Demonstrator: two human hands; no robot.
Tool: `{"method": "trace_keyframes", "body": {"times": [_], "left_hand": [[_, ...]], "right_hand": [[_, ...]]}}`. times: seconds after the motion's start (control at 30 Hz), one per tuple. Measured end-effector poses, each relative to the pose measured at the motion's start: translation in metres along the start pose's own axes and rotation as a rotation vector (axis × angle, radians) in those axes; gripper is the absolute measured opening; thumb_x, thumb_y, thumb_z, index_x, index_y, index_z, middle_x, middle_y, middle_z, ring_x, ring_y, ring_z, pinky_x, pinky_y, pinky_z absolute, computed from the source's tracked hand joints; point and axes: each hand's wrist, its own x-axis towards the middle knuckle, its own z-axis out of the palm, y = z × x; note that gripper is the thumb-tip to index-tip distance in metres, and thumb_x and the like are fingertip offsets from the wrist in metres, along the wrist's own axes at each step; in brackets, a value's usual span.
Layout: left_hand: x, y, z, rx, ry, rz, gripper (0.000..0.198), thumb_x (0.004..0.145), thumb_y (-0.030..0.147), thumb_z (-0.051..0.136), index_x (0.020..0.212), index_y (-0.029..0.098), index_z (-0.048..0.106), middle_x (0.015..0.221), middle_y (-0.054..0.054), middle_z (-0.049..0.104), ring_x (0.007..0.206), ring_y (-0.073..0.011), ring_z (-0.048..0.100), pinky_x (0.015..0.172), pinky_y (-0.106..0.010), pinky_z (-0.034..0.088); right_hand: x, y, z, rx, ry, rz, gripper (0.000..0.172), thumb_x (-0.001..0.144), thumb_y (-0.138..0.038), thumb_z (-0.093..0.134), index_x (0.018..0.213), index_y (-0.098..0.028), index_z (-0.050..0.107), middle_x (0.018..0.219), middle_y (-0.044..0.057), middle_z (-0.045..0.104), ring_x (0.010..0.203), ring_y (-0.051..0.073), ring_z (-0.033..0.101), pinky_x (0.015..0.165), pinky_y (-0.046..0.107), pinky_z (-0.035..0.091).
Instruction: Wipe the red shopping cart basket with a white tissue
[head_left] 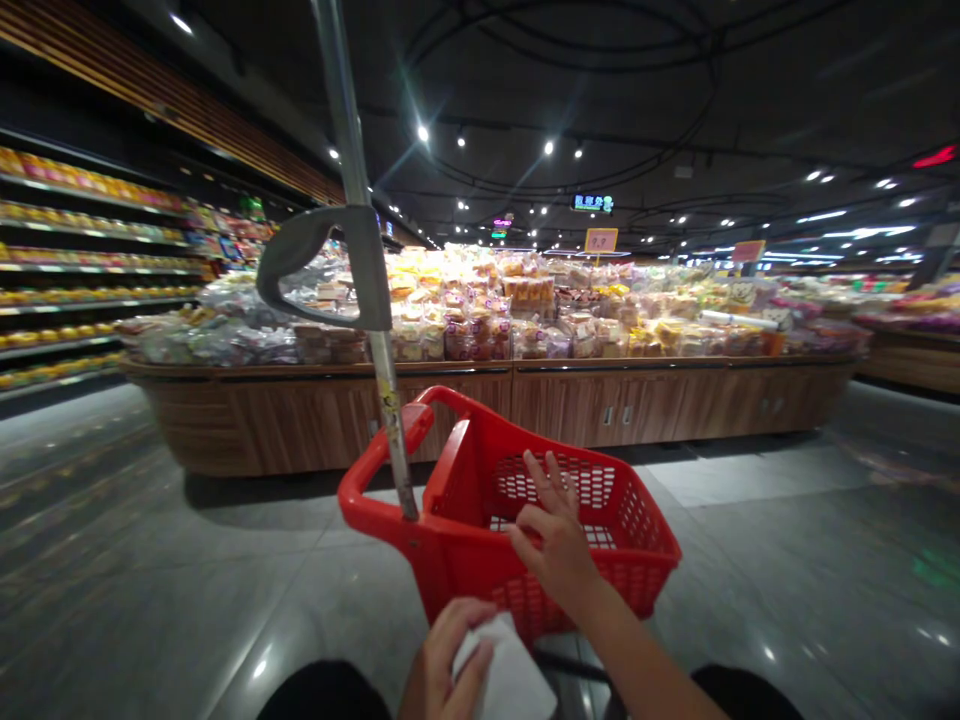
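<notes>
My left hand [450, 655], at the bottom centre, has its thumb and fingers closed on a folded white wipe [510, 675], which could be paper or cloth. My right hand [556, 535] is raised in front of a red basket trolley [465, 535], fingers apart with nothing in them. It overlaps the trolley's near rim; whether it touches the rim I cannot tell. Slotted walls form the basket, and I see no goods inside. From its left end rises a metal pole [386, 380] with a grey loop handle [375, 270].
Beyond the trolley stands a long wooden display counter [585, 405] heaped with bagged baked goods [480, 315]. Shelves of packaged goods [82, 265] line the left side. Glossy grey tiles [225, 590] cover the floor. My dark-clad knees show at the bottom edge.
</notes>
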Motion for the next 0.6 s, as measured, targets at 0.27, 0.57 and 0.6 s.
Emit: {"method": "trace_keyframes", "body": {"times": [0.27, 0.57, 0.6], "left_hand": [[-0.008, 0.004, 0.001, -0.170, 0.157, -0.083, 0.052, 0.074, 0.044, 0.061, 0.120, 0.023, 0.053, 0.123, -0.009, 0.057, 0.106, -0.0251, 0.057, 0.094, -0.034, 0.046], [0.002, -0.008, 0.008, -0.528, 0.031, -0.328, 0.079, 0.055, 0.036, 0.077, 0.127, 0.023, 0.045, 0.125, -0.011, 0.054, 0.106, -0.0284, 0.057, 0.088, -0.036, 0.049], [0.003, -0.010, 0.007, -0.573, 0.022, -0.391, 0.079, 0.054, 0.037, 0.079, 0.124, 0.021, 0.047, 0.125, -0.011, 0.055, 0.108, -0.0291, 0.056, 0.089, -0.037, 0.048]], "right_hand": [[-0.086, -0.002, 0.023, 1.113, -0.297, 0.754, 0.049, 0.087, -0.059, 0.040, 0.114, -0.020, 0.051, 0.085, 0.006, 0.065, 0.073, 0.018, 0.064, 0.064, 0.029, 0.048], [-0.078, -0.004, 0.007, 1.448, -0.020, 0.819, 0.057, 0.065, -0.030, 0.079, 0.111, -0.020, 0.048, 0.084, 0.005, 0.068, 0.068, 0.017, 0.064, 0.063, 0.027, 0.047], [-0.078, -0.002, 0.005, 1.445, 0.004, 0.816, 0.055, 0.067, -0.031, 0.077, 0.112, -0.020, 0.048, 0.086, 0.005, 0.068, 0.070, 0.017, 0.064, 0.064, 0.027, 0.048]]}}
